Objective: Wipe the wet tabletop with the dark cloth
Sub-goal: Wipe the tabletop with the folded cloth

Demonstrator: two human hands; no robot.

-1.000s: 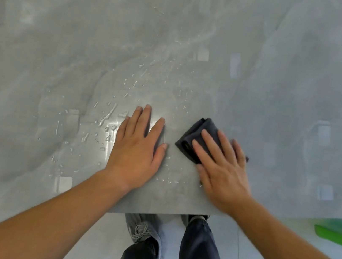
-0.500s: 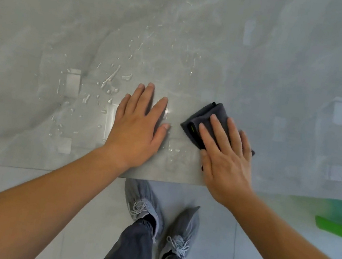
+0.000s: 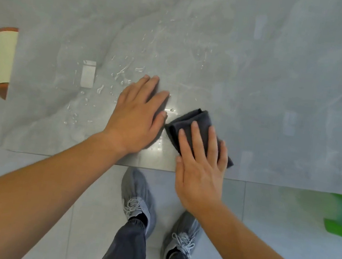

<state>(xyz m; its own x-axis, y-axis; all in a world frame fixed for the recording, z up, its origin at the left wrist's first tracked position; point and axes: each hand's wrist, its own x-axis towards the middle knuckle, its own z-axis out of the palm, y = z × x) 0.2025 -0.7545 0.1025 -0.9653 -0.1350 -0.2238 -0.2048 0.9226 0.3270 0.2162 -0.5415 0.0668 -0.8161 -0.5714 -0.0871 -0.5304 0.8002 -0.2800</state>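
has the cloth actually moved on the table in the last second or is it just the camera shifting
Cannot tell. The dark cloth sits under the right hand just right of the flat left hand, as before. Its slight closing on that hand could be the head camera shifting.

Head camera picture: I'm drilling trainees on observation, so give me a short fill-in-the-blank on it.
1. The right hand presses flat on the ____ cloth.
2. The left hand lies ____ on the tabletop, holding nothing.
3. Most water droplets lie to the ____ of the cloth.

Missing words: dark; flat; left
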